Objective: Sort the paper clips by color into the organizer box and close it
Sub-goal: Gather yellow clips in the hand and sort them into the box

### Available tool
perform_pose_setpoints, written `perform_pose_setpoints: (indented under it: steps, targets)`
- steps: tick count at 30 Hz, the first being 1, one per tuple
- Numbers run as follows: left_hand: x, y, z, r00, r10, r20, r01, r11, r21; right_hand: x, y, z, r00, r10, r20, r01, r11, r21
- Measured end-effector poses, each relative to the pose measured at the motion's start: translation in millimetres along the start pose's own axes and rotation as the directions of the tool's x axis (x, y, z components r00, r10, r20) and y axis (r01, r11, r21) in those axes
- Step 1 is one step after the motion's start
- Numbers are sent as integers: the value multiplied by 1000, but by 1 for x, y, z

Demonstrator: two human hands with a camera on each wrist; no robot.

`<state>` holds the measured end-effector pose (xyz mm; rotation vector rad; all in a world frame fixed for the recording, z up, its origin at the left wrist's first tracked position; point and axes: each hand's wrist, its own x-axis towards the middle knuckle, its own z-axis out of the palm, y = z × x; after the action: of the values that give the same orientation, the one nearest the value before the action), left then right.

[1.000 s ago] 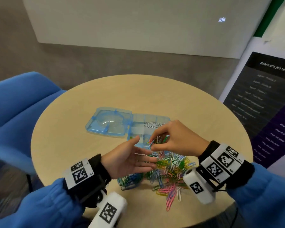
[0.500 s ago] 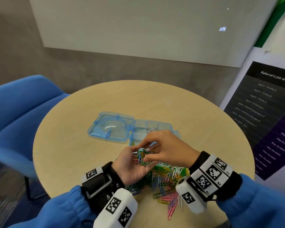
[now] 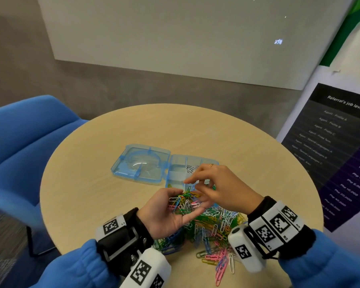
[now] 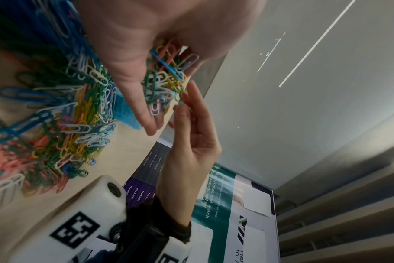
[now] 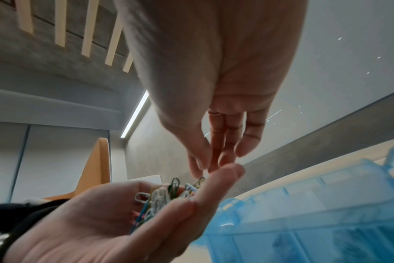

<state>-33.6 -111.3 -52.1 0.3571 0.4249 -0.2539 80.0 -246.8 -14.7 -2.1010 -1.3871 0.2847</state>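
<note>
Left hand (image 3: 164, 213), palm up and cupped, grip loosely closed around a mixed handful of paper clips (image 3: 184, 202): green, yellow, white, blue and pink together. Right hand (image 3: 222, 188) hovers over that handful, fingertips (image 5: 200, 163) just at the top clips; grip released, nothing visibly pinched in any view. Organizer box (image 3: 187, 173) sits open on the round surface (image 3: 81, 183) just beyond both hands, lid (image 3: 141, 163) folded flat to its left; one far compartment holds white clips (image 3: 192, 168), the nearer compartments are partly hidden by the right hand. Main pile (image 3: 212, 229) lies loose on the surface below the hands, nearly all unsorted. Risks, as judged: clips in the handful look interlocked, so pulling one may drag others of a different colour into the wrong compartment. The cup is shallow, so a tilt could spill clips back into the pile or into the open box. Pile reaches the near edge; strays may slide off.
</note>
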Motion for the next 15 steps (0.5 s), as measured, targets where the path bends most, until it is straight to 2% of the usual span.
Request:
perform_pose_setpoints:
  steps: [5,15]
  targets:
    - [-2,-2,1,999,30,-14,-29,997,68,3,-1,0,996,-25,89,34,995,-99]
    - [-2,4,0,998,1,69,-2,1000,11,5,-3,-13,999,-50,-6,50,998,-25]
